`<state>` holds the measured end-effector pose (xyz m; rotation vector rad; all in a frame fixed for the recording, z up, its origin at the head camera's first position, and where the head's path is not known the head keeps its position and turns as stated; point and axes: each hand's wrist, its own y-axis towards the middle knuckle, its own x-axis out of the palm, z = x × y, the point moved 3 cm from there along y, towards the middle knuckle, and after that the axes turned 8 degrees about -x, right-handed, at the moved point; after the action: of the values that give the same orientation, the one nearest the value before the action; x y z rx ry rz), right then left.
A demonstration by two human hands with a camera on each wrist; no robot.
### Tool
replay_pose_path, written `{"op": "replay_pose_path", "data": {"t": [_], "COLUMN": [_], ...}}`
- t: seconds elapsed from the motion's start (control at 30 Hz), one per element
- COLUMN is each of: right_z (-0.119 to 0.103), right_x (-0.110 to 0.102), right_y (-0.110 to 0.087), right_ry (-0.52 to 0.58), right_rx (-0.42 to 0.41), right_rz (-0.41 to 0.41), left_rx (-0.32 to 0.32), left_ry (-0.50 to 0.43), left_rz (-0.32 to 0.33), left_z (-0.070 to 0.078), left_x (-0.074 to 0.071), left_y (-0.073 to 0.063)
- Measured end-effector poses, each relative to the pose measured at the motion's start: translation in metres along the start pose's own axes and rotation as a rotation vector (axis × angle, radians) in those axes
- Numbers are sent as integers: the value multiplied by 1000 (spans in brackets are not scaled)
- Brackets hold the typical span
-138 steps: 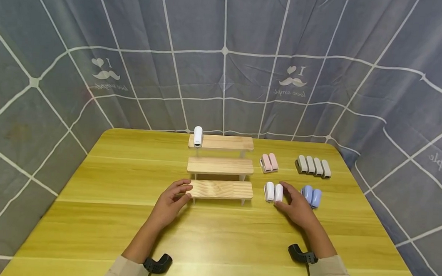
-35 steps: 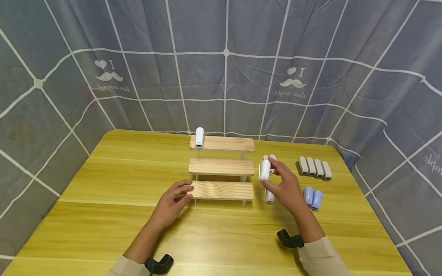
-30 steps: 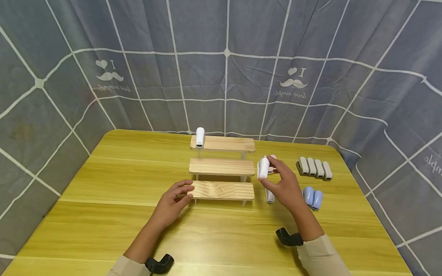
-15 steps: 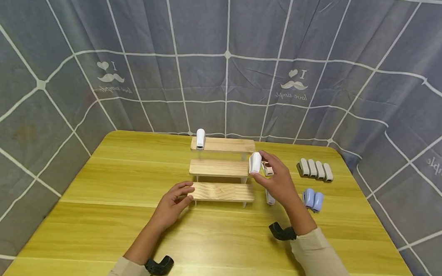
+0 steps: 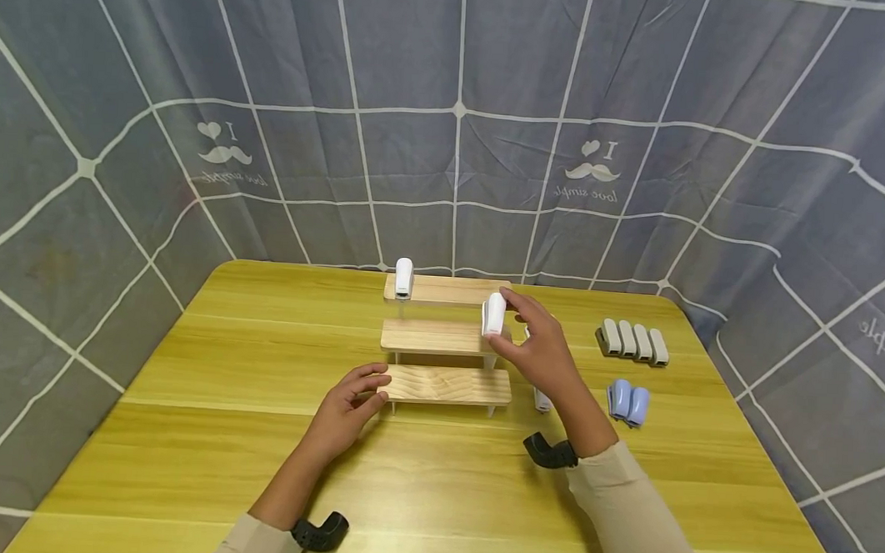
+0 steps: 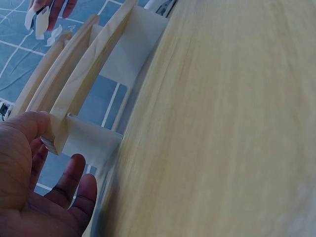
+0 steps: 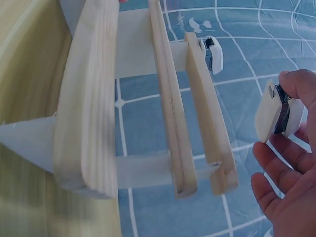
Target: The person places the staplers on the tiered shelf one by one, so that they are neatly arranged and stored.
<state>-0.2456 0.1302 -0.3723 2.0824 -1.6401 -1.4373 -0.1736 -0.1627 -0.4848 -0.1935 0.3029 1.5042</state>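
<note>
A three-step wooden display stand (image 5: 444, 384) stands mid-table. My left hand (image 5: 343, 413) holds the left end of its lowest step, thumb and fingers about the edge in the left wrist view. My right hand (image 5: 542, 348) pinches a small white stapler (image 5: 494, 314) between thumb and fingers, above the right part of the stand. In the right wrist view that stapler (image 7: 268, 117) is in the air, apart from the top step. Another white stapler (image 5: 403, 278) stands at the left end of the top step. A third white stapler (image 5: 542, 400) lies on the table, partly hidden by my right forearm.
Two blue staplers (image 5: 627, 402) lie side by side to the right. Behind them is a row of several grey staplers (image 5: 633, 342). The pink staplers are mostly hidden behind my right hand. A grey-blue patterned curtain (image 5: 456, 160) surrounds the wooden table (image 5: 431, 493).
My right hand has picked the white stapler up from beside the other one and carried it leftward and away from me, over the stand. My left hand stays on the lowest step.
</note>
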Motion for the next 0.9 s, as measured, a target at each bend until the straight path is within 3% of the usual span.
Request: {"op": "replay_pose_path", "data": {"t": [0.5, 0.9], "right_z": [-5, -8], "right_x": [14, 23], "right_y": [26, 46], "right_ry": [62, -34], "right_rx": [3, 23], "right_rz": [-25, -106], "left_rx": [1, 17], "left_ry": [-5, -3], "left_rz": [1, 8], "left_z": [1, 0], "left_x": [0, -1], "left_y": [0, 0]}}
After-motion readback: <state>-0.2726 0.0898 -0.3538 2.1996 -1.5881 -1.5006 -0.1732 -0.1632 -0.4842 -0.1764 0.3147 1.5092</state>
